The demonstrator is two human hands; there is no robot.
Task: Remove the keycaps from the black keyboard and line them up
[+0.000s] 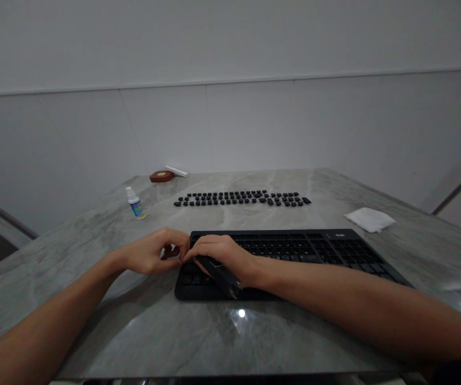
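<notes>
A black keyboard (310, 235) lies in front of me, with many keys in place and its left part partly covered by my hands. My left hand (156, 251) reaches its left edge, thumb and forefinger pinched together; whatever is between them is too small to make out. Over the left keys, my right hand (226, 256) is closed around a long black tool (221, 275) with a shiny, clear-looking end that points toward me. The fingertips of both hands meet near the keyboard's left edge. Behind the keyboard, several loose black keycaps (230, 198) lie in rows.
To the left stands a small spray bottle (136, 206) with a white cap. A reddish-brown case (161, 176) and a white flat strip (177, 171) lie at the back left. A folded white cloth or tissue (370, 220) rests at the right on the grey marbled table (154, 331).
</notes>
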